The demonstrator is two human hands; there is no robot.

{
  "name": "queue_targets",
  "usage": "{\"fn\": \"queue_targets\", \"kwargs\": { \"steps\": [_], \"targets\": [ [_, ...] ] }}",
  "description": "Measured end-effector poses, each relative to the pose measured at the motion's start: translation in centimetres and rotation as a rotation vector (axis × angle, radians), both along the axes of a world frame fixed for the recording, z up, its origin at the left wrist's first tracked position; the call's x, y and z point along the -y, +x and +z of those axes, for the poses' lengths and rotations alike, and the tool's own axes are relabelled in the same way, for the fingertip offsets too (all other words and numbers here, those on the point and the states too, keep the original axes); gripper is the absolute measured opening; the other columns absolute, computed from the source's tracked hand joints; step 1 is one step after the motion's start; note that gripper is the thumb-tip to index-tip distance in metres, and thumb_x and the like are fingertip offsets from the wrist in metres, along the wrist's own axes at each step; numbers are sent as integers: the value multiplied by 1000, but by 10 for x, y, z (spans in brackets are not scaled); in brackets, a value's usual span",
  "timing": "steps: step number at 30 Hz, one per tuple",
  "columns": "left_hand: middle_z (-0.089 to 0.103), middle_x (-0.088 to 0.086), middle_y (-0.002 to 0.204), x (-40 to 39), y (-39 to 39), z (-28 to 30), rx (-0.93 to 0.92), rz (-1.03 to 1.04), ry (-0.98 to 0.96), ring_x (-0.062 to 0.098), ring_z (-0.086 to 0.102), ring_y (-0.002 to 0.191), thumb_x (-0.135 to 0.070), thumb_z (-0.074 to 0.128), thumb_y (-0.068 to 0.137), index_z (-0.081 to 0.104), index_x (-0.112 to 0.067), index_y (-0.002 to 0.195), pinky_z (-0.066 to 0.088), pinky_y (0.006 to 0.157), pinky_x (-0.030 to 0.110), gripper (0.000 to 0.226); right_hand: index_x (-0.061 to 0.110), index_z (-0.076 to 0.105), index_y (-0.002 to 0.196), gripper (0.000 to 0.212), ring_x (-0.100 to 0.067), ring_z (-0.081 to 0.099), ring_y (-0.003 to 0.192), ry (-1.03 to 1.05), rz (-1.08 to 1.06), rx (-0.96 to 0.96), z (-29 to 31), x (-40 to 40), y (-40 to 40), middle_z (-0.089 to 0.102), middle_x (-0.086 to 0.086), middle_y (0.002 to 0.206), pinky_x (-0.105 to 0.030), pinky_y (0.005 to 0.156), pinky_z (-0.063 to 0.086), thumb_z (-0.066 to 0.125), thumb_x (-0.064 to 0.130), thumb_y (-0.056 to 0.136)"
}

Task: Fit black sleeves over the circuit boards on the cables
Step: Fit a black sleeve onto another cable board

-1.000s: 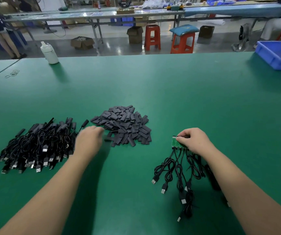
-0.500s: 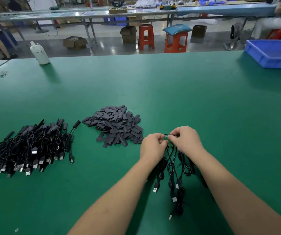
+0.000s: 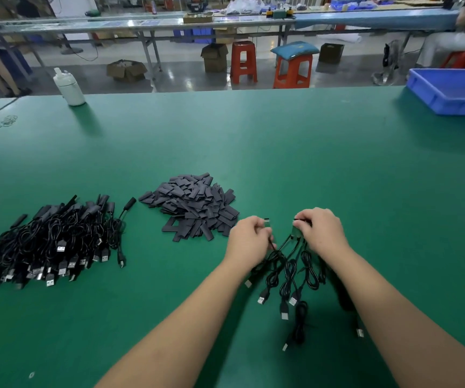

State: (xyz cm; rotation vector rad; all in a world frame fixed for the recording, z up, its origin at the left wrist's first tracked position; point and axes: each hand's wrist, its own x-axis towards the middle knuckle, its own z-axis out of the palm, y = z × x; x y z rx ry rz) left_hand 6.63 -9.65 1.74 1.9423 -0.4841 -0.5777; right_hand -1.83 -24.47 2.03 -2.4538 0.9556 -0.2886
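On the green table (image 3: 281,152), our left hand (image 3: 249,240) pinches one cable end just left of the board bundle (image 3: 295,233) gripped by our right hand (image 3: 321,233).

No legible text, labels, brands, numbers or signs anywhere in view. Cartons on the floor beyond the desk carry no print that can be made out. Markings, if any, on the white bottle and the USB plugs are too small and blurred to read.
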Motion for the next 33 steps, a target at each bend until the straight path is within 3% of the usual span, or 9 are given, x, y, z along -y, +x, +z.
{"fn": "queue_targets", "kwargs": {
  "steps": [3, 7, 11, 15, 18, 24, 26, 29, 33],
  "targets": [
    [65, 12, 83, -27, 20, 4, -189, 27, -100, 28, 72, 74, -3, 50, 99, 55, -9, 88, 54, 57, 25, 14, 19, 73, 104, 16, -25, 53, 114, 103, -7, 49, -1, 16, -9, 68, 6, 99, -50, 104, 42, 61, 26, 98],
    [65, 10, 77, -64, 43, 8, -151, 52, -72, 26, 73, 67, -1, 48, 100, 57, -3, 95, 46, 45, 21, 10, 17, 71, 111, 19, -27, 53, 118, 95, -26, 13, -5, 28, -14, 69, 1, 110, -49, 104, 43, 59, 25, 99],
    [66, 6, 72, -90, 55, 12, -92, 64, -20, 24, 73, 64, -2, 49, 99, 58, 2, 99, 40, 44, 21, 11, 16, 64, 128, 31, -25, 49, 127, -201, 74, -3, -5, 17, -11, 65, -3, 127, -43, 111, 36, 59, 21, 98],
    [64, 9, 73, -99, 57, 12, -90, 75, 12, 19, 68, 52, -1, 49, 99, 60, 5, 99, 38, 40, 15, 12, 26, 74, 96, 28, -9, 65, 90, -82, 481, -24, -4, -26, -6, 74, 9, 96, -30, 85, 52, 50, 41, 100],
    [64, 10, 73, -107, 59, 10, -59, 49, 84, 20, 63, 47, -2, 51, 98, 61, -1, 90, 47, 46, 20, 13, 15, 49, 65, 53, -17, 51, 53, -62, 586, -217, -15, -45, -5, 51, 2, 55, -31, 59, 45, 38, 54, 99],
    [72, -5, 73, -126, 73, 4, 136, 62, 209, 16, 66, 64, -19, 61, 95, 64, -17, 79, 50, 70, 27, 16, 21, 49, 62, 48, -13, 48, 54, -149, 519, -197, -11, -55, -4, 50, 4, 55, -29, 54, 41, 42, 49, 101],
    [66, -12, 69, -124, 70, 6, 57, 49, 60, 9, 54, 63, -22, 68, 91, 68, -18, 76, 42, 64, 23, 16, 29, 68, 88, 31, -5, 62, 80, 49, 466, -44, -5, -73, 7, 70, 13, 88, -23, 71, 48, 46, 46, 101],
    [66, -9, 71, -113, 61, 6, -170, 22, -197, 2, 51, 59, -14, 72, 88, 73, -15, 82, 39, 55, 14, 6, 23, 60, 132, 35, -4, 61, 112, 649, 324, 161, -2, -112, 33, 65, 10, 127, -24, 100, 47, 53, 38, 101],
    [62, -3, 61, -105, 59, -3, -191, 26, -212, 1, 47, 46, -7, 69, 88, 71, -9, 82, 36, 47, 13, 6, 8, 62, 122, 22, -10, 64, 67, 961, 215, 316, -9, -145, 54, 71, -11, 103, -22, 66, 57, 53, 12, 102]
  ]
}}
